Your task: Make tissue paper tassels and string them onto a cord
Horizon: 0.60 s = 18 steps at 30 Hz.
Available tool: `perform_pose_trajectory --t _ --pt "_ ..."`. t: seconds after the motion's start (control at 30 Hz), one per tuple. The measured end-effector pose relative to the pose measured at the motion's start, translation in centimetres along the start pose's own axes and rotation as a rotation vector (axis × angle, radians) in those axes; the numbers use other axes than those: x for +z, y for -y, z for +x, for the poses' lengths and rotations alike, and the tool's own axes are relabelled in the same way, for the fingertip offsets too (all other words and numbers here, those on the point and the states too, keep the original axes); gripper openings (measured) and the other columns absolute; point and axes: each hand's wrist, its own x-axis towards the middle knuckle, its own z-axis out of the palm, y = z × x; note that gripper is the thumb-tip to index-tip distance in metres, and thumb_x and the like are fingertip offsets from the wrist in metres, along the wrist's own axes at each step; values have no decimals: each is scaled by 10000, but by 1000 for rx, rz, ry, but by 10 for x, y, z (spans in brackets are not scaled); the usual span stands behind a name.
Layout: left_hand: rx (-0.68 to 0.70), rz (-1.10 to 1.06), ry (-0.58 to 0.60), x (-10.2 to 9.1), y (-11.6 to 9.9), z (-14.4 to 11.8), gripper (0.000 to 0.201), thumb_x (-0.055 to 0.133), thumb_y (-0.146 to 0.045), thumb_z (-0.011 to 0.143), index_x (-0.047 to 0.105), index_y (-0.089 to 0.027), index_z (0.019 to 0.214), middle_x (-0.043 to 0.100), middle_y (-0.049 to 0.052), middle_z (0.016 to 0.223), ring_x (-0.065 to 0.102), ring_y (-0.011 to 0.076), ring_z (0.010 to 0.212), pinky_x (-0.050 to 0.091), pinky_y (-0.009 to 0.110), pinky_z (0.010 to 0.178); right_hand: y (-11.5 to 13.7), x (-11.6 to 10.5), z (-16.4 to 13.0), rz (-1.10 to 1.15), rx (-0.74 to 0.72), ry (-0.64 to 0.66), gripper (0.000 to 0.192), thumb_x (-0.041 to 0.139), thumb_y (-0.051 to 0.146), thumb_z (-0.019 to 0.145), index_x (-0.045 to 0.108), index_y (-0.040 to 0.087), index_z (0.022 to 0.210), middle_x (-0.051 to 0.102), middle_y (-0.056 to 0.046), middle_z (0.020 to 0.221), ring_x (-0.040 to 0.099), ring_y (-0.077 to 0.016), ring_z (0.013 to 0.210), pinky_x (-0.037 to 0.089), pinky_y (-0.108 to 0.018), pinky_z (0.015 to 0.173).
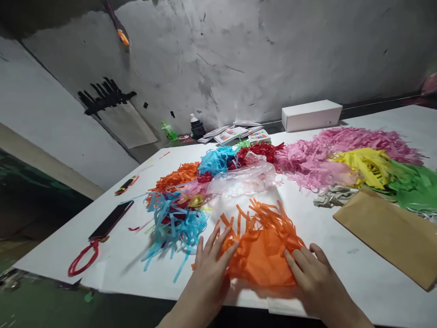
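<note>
A piece of orange tissue paper [268, 257], cut into fringe strips along its far and left edges, lies near the table's front edge. My left hand [211, 264] rests on its left side, fingers spread over the strips and not closed on them. Against its right edge lies my right hand [312, 273], with the fingers partly bent and touching the paper; no grip on it shows. Just left of my left hand is a loose heap of light blue paper strips [177, 223]. A crumpled clear plastic bag [242, 177] lies beyond the orange paper.
Shredded paper in orange [177, 177], red [259, 152], pink [317, 155], yellow [365, 166] and green [414, 187] covers the table's far side. A brown paper bag [389, 232] lies right, a phone [111, 221] left. A white box [312, 116] stands by the wall.
</note>
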Motion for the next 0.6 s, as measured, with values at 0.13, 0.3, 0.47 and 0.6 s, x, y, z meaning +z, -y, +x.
perform_pose_trajectory --t 0.13,0.3,0.47,0.6 --pt "252 -171 53 4 -37 4 776 653 -273 797 357 -259 1514 348 139 1596 239 426 1481 206 759 1126 9 6 2 -32 5 61 366 514 36 763 682 139 1071 636 -58 755 554 -227 722 361 -457 894" --pt "136 -227 275 23 -52 32 666 636 -176 822 442 -145 1459 436 197 1535 393 390 1419 410 639 1097 10 1 4 -22 93 98 321 547 36 730 692 173 982 611 -38 727 549 -215 701 368 -429 830" --pt "83 -215 320 22 -33 36 587 548 -51 850 508 -189 1419 459 143 1533 403 328 1427 423 579 1122 -20 -16 -14 -213 406 149 332 543 79 752 698 172 1029 677 -148 1158 622 -309 1047 336 -559 977" --pt "86 -193 300 24 -30 31 545 518 -46 901 511 -224 1416 467 121 1531 427 307 1414 445 564 1112 -50 -37 -29 -307 445 123 305 520 172 852 678 175 1113 658 -161 1220 648 -337 1045 411 -567 921"
